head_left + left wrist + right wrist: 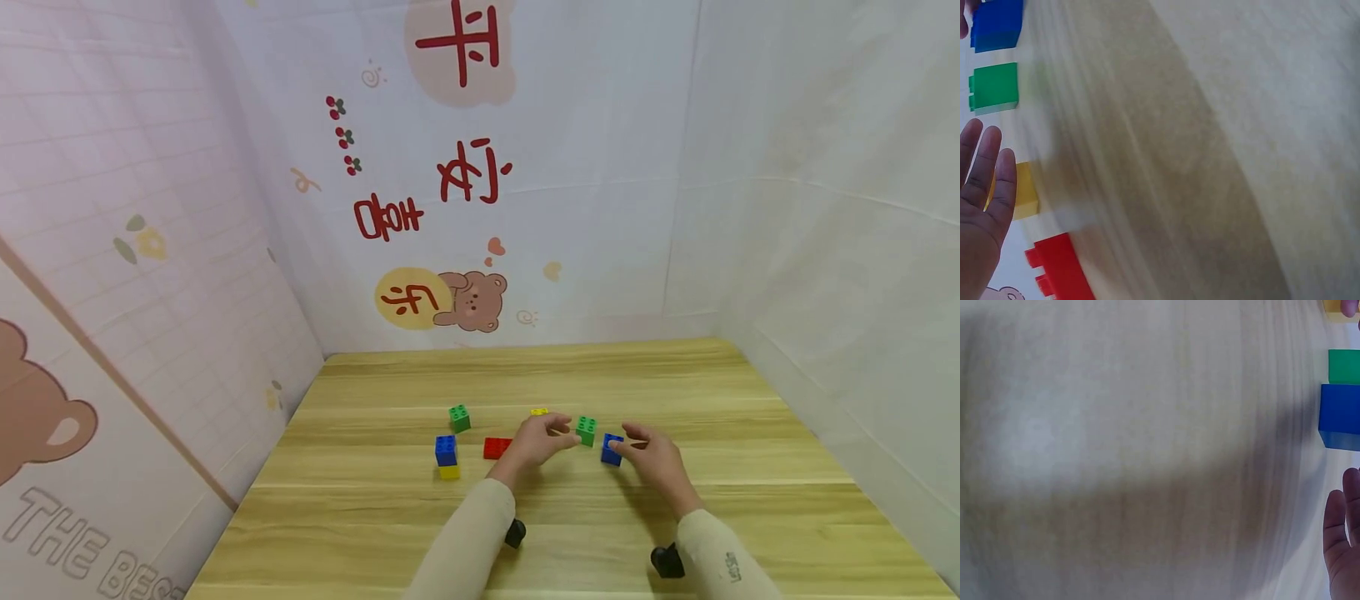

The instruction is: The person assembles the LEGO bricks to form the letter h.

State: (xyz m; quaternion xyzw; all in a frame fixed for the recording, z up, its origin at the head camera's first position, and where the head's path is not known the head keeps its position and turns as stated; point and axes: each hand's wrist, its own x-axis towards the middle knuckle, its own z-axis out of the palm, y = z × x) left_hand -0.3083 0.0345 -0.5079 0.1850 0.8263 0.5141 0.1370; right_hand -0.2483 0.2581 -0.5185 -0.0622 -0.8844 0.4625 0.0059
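Observation:
My left hand (pixel 542 440) hovers over the table's middle with fingers apart and nothing in them. Just right of its thumb stands a green brick (pixel 587 431), which the left wrist view shows beyond the fingertips. Behind this hand is a yellow brick (pixel 1026 190), partly hidden by the fingers. A red brick (pixel 497 448) lies beside the left wrist. My right hand (pixel 660 462) is at the right side of a blue brick (pixel 612 450), its thumb overlapping the brick in the head view. In the right wrist view, its fingers (pixel 1336 528) show a gap from the blue brick.
Farther left, a blue brick (pixel 446 448) sits on a yellow brick (pixel 449 472), with another green brick (pixel 460 417) behind them. The wooden table (pixel 360 533) meets white printed cloth walls (pixel 600 208) at the back and sides. Black wrist devices (pixel 666 562) hang below the sleeves.

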